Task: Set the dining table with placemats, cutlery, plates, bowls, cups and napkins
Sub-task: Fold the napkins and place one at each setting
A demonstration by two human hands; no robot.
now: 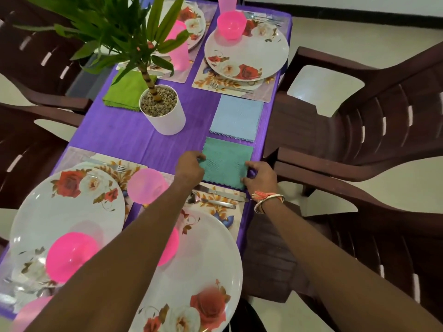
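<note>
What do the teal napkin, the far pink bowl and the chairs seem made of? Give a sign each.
Teal napkin: likely woven cloth, matte, ribbed texture, scalloped edge.
Far pink bowl: probably plastic, glossy, translucent.
Chairs: seemingly moulded plastic, dark brown, slotted backs.

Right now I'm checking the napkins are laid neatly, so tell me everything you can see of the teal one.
The teal napkin is a square of ribbed-looking cloth with a scalloped near edge, lying flat on the purple tablecloth near the table's right edge. It sits just nearer than the light blue napkin and beyond the knife of the near right setting. The left hand grips its left edge; the right hand pinches its near right corner.
</note>
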